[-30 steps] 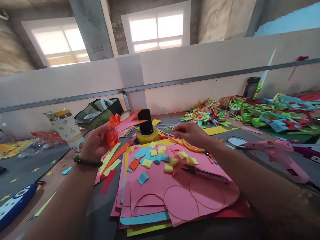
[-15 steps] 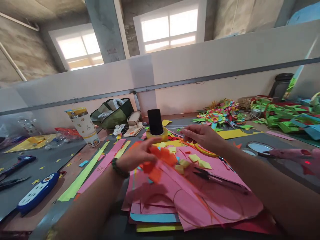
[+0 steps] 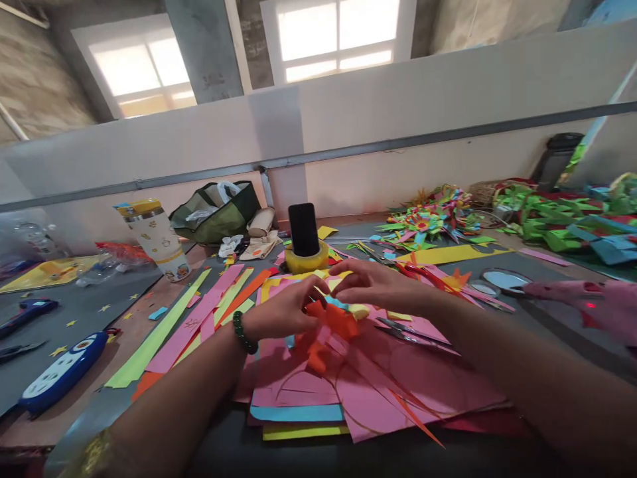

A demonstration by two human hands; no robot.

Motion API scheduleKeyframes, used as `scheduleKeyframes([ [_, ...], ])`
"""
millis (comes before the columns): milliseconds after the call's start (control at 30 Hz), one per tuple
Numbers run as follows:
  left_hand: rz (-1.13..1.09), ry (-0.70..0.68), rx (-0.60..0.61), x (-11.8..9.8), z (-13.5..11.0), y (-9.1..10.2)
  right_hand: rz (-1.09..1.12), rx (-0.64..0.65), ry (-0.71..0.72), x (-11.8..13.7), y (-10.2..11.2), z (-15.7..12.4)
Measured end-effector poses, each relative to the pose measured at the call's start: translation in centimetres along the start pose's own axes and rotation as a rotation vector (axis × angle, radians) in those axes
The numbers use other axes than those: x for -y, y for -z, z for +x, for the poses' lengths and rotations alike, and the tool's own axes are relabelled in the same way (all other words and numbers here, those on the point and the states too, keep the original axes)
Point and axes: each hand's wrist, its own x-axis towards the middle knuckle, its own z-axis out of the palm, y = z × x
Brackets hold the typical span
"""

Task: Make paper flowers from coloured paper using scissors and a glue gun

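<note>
My left hand, with a dark green beaded bracelet at its wrist, curls its fingers at the orange paper pieces; thumb and fingers appear closed on their upper edge. Close beside it, my right hand bends its fingers downward over small blue and yellow scraps. What its fingertips hold, if anything, is hidden. Below both hands, pink paper sheets with curved drawn lines lie on blue and yellow sheets. Scissors rest on the pink paper, right of the hands.
A phone stands in a yellow tape roll beyond the hands. Paper strips, a tumbler and a blue-and-white utility knife lie or stand left. A pink glue gun, mirror and paper flowers are right.
My right hand has come down and left, close to my left hand. The orange paper has shifted right with my left hand. Scattered yellow scraps are now mostly covered. The view has tilted down.
</note>
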Motion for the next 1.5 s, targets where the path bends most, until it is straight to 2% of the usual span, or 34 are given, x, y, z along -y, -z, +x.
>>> scheduleKeyframes([
  [100, -0.083, -0.02, -0.041, 0.2, 0.1, 0.2, 0.029, 0.081, -0.031, 0.3, -1.0, -0.2],
  [233, -0.157, -0.031, -0.061, -0.2, -0.1, 1.0, -0.025, 0.04, -0.043, 0.1, -1.4, -0.2],
  [300, -0.262, -0.055, -0.123, -0.6, -0.3, 1.9, 0.015, 0.008, -0.081, -0.1, -1.2, -0.1],
  [367, -0.457, -0.064, -0.32, -1.0, -0.4, 3.1, 0.097, -0.038, -0.122, -0.1, -0.8, -0.1],
  [433, -0.639, -0.047, -0.597, -0.9, -0.5, 4.6, 0.251, -0.123, -0.134, 0.1, -0.2, 0.0],
  [500, -0.695, -0.053, -0.806, -0.4, -0.5, 6.3, 0.425, -0.236, -0.117, 0.5, 0.4, 0.0],
  [600, -0.713, -0.085, -0.998, 0.8, -0.5, 8.7, 0.552, -0.324, -0.085, 1.1, 0.9, -0.2],
  [667, -0.711, -0.094, -1.08, 1.4, -0.6, 9.7, 0.537, -0.284, -0.107, 1.2, 0.6, -0.2],
  [733, -0.703, -0.102, -1.14, 1.6, -0.8, 10.3, 0.411, -0.199, -0.14, 0.9, -0.3, -0.2],
  [833, -0.682, -0.122, -1.197, 1.5, -0.9, 10.5, 0.017, -0.111, -0.137, -0.1, -2.0, 0.0],
  [900, -0.659, -0.141, -1.221, 1.4, -0.9, 10.3, -0.19, -0.127, -0.119, -0.7, -2.9, 0.1],
  [1033, -0.601, -0.17, -1.248, 1.3, -0.5, 9.9, -0.433, -0.194, -0.096, -1.2, -3.7, -0.1],
  [1167, -0.526, -0.196, -1.221, 1.2, -0.4, 9.5, -0.618, -0.249, -0.051, -0.5, -3.4, -0.6],
  [1300, -0.474, -0.219, -1.18, 1.1, -0.6, 9.4, -0.651, -0.327, 0.026, 0.6, -2.4, -1.0],
  [1500, -0.366, -0.235, -1.183, 1.1, -0.7, 9.8, -0.414, -0.645, 0.263, 1.1, -0.4, -1.2],
])
